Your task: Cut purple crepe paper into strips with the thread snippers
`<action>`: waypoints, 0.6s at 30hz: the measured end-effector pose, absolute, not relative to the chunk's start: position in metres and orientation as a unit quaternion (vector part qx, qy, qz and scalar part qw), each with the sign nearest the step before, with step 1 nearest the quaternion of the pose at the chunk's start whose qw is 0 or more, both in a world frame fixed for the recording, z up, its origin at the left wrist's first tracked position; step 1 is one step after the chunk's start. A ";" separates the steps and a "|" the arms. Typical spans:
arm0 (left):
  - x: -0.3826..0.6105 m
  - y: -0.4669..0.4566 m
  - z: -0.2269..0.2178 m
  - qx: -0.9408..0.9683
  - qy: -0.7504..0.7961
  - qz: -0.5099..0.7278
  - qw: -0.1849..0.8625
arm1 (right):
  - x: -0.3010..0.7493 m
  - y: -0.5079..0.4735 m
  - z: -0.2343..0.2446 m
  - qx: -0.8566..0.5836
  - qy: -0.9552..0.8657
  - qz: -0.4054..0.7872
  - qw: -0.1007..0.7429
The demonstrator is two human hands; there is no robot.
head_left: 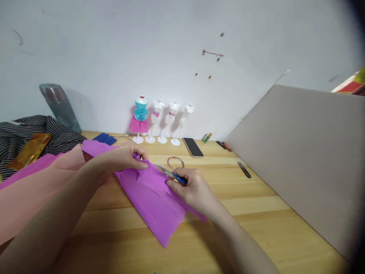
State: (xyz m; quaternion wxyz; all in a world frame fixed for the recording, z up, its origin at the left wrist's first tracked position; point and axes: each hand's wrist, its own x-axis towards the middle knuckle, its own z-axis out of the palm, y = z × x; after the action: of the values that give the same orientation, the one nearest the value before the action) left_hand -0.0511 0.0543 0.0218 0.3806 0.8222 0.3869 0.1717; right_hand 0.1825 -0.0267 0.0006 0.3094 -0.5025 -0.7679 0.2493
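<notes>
Purple tissue-paper sheet (154,201) runs far-left to near-right, my left hand (122,158) pinching its far edge, my right hand (194,190) gripping blue-handled metal scissors (169,173) pointing left, light wooden table (256,198) open rightward.

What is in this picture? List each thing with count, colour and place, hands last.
purple paper: 1, purple, table centre
pink paper: 1, pale pink, left edge
scissors: 1, blue-handled, in right hand
mannequins: 4, white, one in turquoise-pink dress, by wall
phone: 1, black, near mannequins
snips: 1, black, table right
flask: 1, grey, back left
striped cloth: 1, black-white, far left
table: 1, light wood, underneath
left hand: 1, pinching purple paper
right hand: 1, gripping scissors
</notes>
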 end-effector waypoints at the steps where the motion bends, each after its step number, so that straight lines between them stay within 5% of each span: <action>1: -0.051 0.054 0.022 0.810 0.395 0.171 0.398 | 0.182 -0.026 0.000 -0.506 -0.765 0.250 0.311; 9: -0.048 0.051 0.022 0.732 0.428 0.181 0.499 | 0.189 -0.021 0.005 -0.504 -0.736 0.345 0.292; 18: -0.053 0.054 0.025 0.759 0.418 0.180 0.465 | 0.209 -0.007 0.003 -0.443 -0.667 0.517 0.303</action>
State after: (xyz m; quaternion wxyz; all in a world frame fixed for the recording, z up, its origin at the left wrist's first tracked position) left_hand -0.0532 0.0542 0.0246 0.4655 0.7592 0.4179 0.1798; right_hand 0.2094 -0.0066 0.0031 0.3028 -0.4433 -0.6670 0.5167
